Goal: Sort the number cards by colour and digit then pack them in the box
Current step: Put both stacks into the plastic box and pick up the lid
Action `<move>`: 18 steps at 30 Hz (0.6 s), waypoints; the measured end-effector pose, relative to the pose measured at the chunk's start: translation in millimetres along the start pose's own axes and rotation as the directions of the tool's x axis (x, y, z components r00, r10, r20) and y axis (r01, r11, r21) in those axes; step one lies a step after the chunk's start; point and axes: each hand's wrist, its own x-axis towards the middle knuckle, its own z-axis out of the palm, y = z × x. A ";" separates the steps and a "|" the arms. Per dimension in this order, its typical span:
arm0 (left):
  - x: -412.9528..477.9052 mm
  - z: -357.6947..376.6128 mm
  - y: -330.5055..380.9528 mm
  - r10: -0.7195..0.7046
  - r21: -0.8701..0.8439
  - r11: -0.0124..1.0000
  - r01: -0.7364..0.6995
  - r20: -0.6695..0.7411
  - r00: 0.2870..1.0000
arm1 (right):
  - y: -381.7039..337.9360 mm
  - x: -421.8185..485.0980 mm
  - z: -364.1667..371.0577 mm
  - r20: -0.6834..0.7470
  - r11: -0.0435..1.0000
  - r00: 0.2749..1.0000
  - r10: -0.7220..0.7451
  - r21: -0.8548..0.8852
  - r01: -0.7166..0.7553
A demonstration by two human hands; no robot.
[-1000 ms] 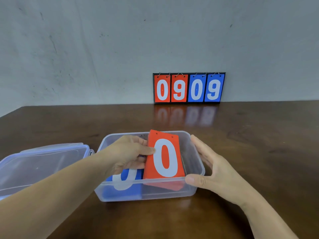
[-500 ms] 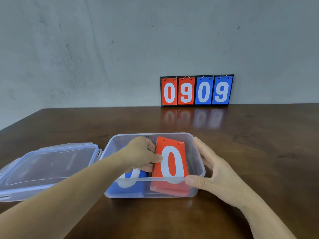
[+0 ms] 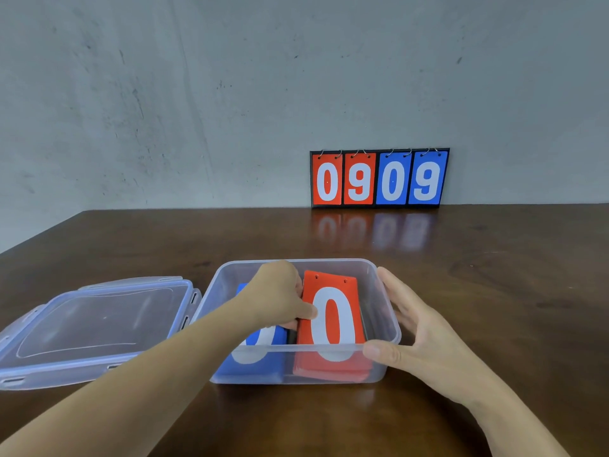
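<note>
- Wall: grey, scuffed plaster filling the upper half of my head view.
- Counter: dark brown wood, glossy enough to mirror the display at its far edge.
- Lid: clear plastic with clip tabs, lying on the counter just left of the box and touching its left side.
- Box: clear, rectangular and uncovered, at the middle of the counter in front of me.
- Scoreboard: black-backed flip display standing against the wall, well apart from the box. It reads red 0, red 9, blue 0, blue 9.
- Right grip: spread round the box's near right corner from outside. The fingers lie straight along the right wall and the thumb presses the front rim.
- Left grip: reaches inside the box and pinches the left edge of the red cards, with the thumb on the top face and the fingers curled beneath.
- Red cards: a stack in the box's right half with a white 0 on top. The far end tilts up and the near end sits low against the front wall.
- Blue cards: a stack in the left half, just beside the red cards. I see it partly under the left grip, so its white digit is half hidden.
</note>
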 end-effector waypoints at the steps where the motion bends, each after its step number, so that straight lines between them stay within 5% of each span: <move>1: 0.6 0.2 -1.3 0.003 0.010 1.000 -0.003 -0.002 1.000 | -0.5 -1.0 0.1 -0.005 1.000 1.000 -0.001 0.012 0.001; 10: -6.6 -5.6 -8.4 0.157 0.094 0.985 -0.148 -0.091 0.983 | 2.7 -1.1 0.6 -0.035 1.000 0.999 0.004 0.002 -0.004; 18: -3.1 -10.3 -12.3 0.455 0.205 0.851 -0.483 0.173 0.874 | -0.9 -2.3 3.1 -0.073 0.999 0.997 0.037 -0.023 -0.039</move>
